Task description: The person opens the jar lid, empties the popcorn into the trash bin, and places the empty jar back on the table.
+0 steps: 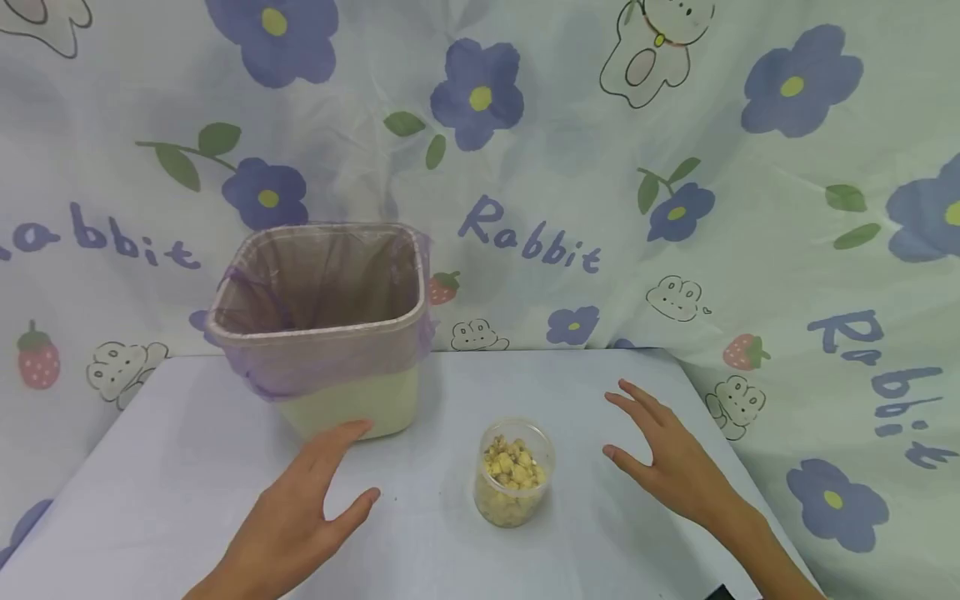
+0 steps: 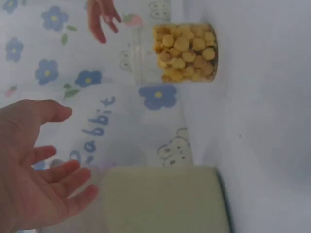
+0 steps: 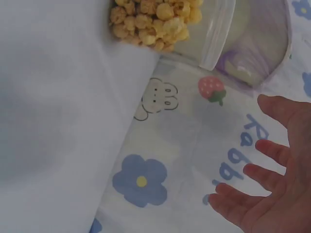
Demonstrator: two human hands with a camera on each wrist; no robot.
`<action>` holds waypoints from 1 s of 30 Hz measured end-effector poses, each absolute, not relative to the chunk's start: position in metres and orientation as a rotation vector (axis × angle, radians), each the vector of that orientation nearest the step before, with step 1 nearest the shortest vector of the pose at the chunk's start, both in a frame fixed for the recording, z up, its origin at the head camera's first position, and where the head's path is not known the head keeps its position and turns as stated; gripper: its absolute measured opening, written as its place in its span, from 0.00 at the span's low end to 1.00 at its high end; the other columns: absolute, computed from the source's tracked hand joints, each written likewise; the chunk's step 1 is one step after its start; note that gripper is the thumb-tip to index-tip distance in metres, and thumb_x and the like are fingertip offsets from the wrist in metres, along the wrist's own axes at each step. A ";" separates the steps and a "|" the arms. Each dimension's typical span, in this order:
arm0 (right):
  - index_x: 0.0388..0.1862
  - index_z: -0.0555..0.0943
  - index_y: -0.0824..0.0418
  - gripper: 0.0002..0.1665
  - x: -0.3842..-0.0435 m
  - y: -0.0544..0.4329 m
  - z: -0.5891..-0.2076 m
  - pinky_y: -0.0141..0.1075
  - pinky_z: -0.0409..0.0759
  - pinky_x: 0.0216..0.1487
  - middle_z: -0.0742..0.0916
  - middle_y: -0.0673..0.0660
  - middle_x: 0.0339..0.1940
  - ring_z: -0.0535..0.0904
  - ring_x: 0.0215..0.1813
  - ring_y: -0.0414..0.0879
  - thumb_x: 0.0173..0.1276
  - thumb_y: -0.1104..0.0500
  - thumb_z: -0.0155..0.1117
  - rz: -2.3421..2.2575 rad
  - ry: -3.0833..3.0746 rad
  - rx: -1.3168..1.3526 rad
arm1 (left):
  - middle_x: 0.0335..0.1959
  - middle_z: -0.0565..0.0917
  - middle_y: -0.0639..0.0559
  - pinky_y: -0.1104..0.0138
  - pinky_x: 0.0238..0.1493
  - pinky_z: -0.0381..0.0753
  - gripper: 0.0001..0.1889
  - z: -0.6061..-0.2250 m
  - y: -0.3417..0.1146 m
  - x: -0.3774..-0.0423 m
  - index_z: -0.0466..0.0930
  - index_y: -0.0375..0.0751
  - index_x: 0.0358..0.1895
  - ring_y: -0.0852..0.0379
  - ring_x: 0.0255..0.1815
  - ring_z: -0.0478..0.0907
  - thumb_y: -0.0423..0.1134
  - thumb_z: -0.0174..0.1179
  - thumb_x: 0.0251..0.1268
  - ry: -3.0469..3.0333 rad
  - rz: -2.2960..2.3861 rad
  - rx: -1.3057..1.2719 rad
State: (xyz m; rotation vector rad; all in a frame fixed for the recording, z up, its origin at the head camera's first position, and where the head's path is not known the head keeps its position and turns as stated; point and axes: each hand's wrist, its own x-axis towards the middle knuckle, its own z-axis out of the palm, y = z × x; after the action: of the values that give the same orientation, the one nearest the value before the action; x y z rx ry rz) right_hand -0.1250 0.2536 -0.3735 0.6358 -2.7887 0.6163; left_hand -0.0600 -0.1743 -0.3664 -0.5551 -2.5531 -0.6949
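Observation:
A clear plastic jar point(image 1: 513, 475) with popcorn point(image 1: 516, 467) in its lower part stands upright and lidless on the white table. My left hand point(image 1: 296, 508) hovers to the left of it, fingers spread and touching nothing. On the other side, my right hand point(image 1: 671, 462) is held in the air, its fingers apart and holding nothing. The left wrist view shows the jar point(image 2: 177, 53) beyond the left hand point(image 2: 43, 170). In the right wrist view, the popcorn point(image 3: 153, 22) appears at the top, apart from the right hand point(image 3: 272, 179).
Behind my left hand stands a cream bin point(image 1: 360, 396) with a purple-tinted bag point(image 1: 330, 358) lining it and folded over its rim. A curtain point(image 1: 525, 183) printed with flowers and rabbits hangs behind and beside the white table point(image 1: 135, 475).

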 end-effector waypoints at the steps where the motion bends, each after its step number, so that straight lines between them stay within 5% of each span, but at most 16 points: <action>1: 0.74 0.68 0.51 0.39 -0.124 0.252 -0.375 0.63 0.70 0.62 0.66 0.54 0.77 0.65 0.72 0.61 0.68 0.48 0.70 0.640 -2.799 0.632 | 0.66 0.74 0.53 0.49 0.50 0.80 0.42 -0.369 -0.171 -0.060 0.67 0.47 0.71 0.50 0.61 0.75 0.39 0.77 0.50 -2.570 -0.738 -0.549; 14: 0.73 0.67 0.45 0.42 -0.117 0.232 -0.412 0.52 0.76 0.60 0.70 0.50 0.74 0.70 0.70 0.52 0.62 0.45 0.75 1.139 -2.843 0.683 | 0.67 0.73 0.56 0.56 0.58 0.78 0.36 -0.406 -0.135 -0.078 0.66 0.47 0.71 0.48 0.64 0.74 0.38 0.72 0.60 -2.682 -1.498 -0.641; 30: 0.77 0.61 0.50 0.50 -0.118 0.205 -0.462 0.53 0.78 0.58 0.68 0.54 0.75 0.73 0.67 0.59 0.60 0.52 0.78 1.601 -2.798 0.633 | 0.70 0.68 0.38 0.49 0.57 0.77 0.38 -0.456 -0.094 -0.100 0.59 0.41 0.73 0.37 0.65 0.71 0.40 0.70 0.63 -2.688 -1.897 -0.681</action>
State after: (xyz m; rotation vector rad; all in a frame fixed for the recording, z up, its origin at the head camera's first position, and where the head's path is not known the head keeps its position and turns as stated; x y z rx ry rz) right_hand -0.1177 0.2050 -0.4622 0.6334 -2.7981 1.6013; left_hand -0.1001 -0.0938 -0.4560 -0.6807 -2.6878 -1.8970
